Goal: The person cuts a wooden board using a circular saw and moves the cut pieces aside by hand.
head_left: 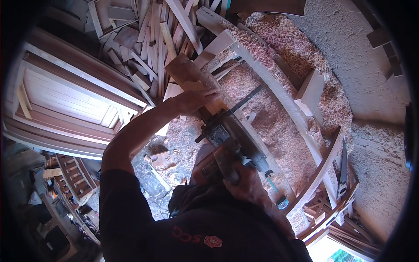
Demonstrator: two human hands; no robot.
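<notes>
My left hand (196, 101) reaches in from the left and lies on a wooden board (183, 72), fingers stretched out flat. My right hand (245, 180) is wrapped round the rear handle of a dark power tool (238, 137), which looks like a circular saw. The tool rests at the near part of the board, just below my left hand. A straight dark guide bar (246, 99) sticks out from its front toward the upper right. The blade is hidden from view. A small round blue-and-white object (283, 203) lies near my right forearm.
Long timber beams (279, 91) run along the right, over heaps of shavings (301, 43). Offcuts (150, 48) pile up at the far side. A framed wooden panel (74, 94) stands left. A handsaw (343, 172) leans among the timbers at right.
</notes>
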